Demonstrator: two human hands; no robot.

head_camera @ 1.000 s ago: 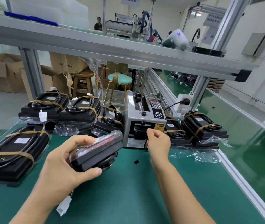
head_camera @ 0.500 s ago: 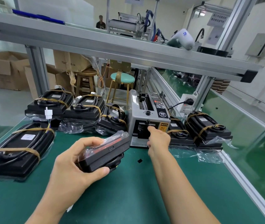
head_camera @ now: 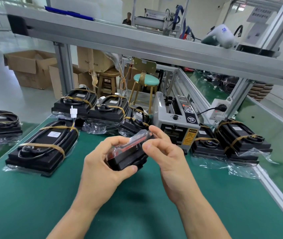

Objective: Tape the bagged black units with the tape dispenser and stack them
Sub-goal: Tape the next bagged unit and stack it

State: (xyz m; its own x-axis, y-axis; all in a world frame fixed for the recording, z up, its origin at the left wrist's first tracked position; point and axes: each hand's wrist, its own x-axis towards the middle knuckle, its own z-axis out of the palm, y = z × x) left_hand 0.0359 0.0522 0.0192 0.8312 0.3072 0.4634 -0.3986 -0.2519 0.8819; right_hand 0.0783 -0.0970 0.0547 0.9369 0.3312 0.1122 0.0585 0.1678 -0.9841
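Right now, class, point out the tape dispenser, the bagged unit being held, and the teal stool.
tape dispenser [head_camera: 176, 125], head view, grey front top.
bagged unit [head_camera: 128, 157], head view, black side.
teal stool [head_camera: 146, 79], head view, seat cushion.

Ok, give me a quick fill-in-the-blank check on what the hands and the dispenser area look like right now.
1. The bagged black unit is gripped in the ____ hand.
2. The tape dispenser stands directly ____ the raised unit.
3. The bench mat is ____ in colour.
4. The right hand touches the unit's ____ bag at its upper end.

Missing words: left; behind; green; plastic
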